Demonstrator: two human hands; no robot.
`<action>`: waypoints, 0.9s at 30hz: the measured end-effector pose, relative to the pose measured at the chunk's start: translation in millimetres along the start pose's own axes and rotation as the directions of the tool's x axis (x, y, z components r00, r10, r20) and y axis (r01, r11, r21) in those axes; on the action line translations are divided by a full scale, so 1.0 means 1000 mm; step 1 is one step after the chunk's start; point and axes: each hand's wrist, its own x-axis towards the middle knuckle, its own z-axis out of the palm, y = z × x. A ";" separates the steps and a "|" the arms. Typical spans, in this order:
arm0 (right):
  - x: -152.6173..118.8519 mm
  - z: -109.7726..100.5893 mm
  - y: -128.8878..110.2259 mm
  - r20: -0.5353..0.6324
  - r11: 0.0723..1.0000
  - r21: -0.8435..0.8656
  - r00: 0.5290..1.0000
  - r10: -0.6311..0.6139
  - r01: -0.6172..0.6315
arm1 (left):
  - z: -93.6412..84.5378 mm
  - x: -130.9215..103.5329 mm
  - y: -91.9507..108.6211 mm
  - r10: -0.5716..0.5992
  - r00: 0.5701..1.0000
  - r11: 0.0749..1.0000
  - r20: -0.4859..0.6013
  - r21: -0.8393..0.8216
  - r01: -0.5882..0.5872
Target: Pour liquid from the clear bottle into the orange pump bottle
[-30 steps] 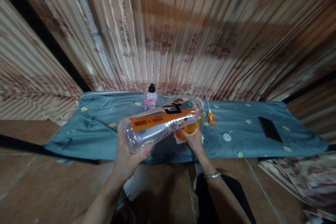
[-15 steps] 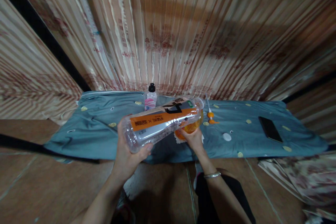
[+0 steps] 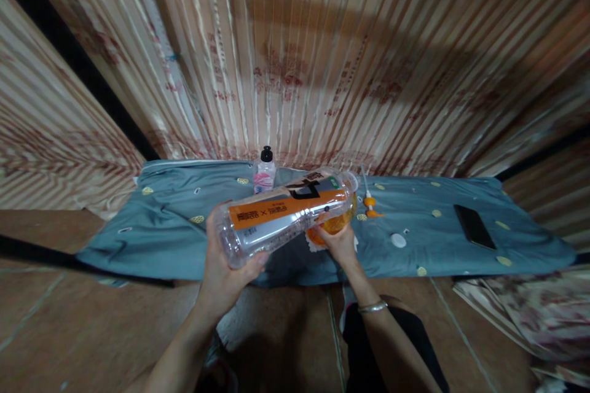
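Note:
My left hand (image 3: 230, 276) is closed round the base of a large clear plastic bottle (image 3: 281, 212) with an orange and silver label. The bottle lies tilted, its uncapped-looking neck pointing right and slightly up in view, over an orange-yellow bottle (image 3: 338, 221). Around that orange bottle my right hand (image 3: 338, 245) is closed, its upper part partly hidden behind the clear bottle. A white paper or cloth (image 3: 318, 245) shows under the orange bottle. To the right lies an orange pump top (image 3: 370, 202) with a thin tube, and a white round cap (image 3: 397, 240).
The blue-green cloth (image 3: 161, 221) covers a low, narrow surface. A small bottle with a black top (image 3: 265, 172) stands at its back. A black phone (image 3: 474, 226) lies to the right. Pleated curtains (image 3: 286, 61) hang behind; dark poles (image 3: 92, 55) flank the surface.

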 end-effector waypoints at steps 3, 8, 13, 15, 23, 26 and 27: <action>0.000 0.000 0.000 -0.009 1.000 -0.012 1.000 0.005 -0.005 | 0.000 0.000 0.000 -0.004 1.000 1.000 -0.005 0.002 0.004; 0.000 0.001 0.000 0.002 0.999 0.027 1.000 0.030 -0.030 | 0.001 0.000 0.001 0.003 1.000 1.000 -0.002 0.003 -0.003; 0.001 0.000 0.004 -0.015 1.000 -0.006 1.000 0.019 -0.019 | 0.000 0.001 0.002 0.020 1.000 1.000 0.005 0.020 -0.020; 0.002 0.000 0.007 -0.008 1.000 -0.011 1.000 0.013 -0.013 | 0.000 0.001 0.002 0.022 1.000 1.000 0.004 0.020 -0.022; 0.001 0.001 0.005 -0.001 0.999 0.015 0.999 0.039 -0.039 | 0.000 0.000 0.000 0.002 1.000 1.000 0.001 0.013 -0.002; 0.000 0.001 0.001 -0.014 0.998 0.026 0.999 0.049 -0.049 | 0.001 0.001 0.001 0.006 1.000 1.000 0.003 0.004 -0.006; 0.000 0.001 0.000 -0.019 0.998 0.025 0.999 0.050 -0.049 | 0.001 0.001 0.001 0.004 1.000 1.000 0.002 0.005 -0.004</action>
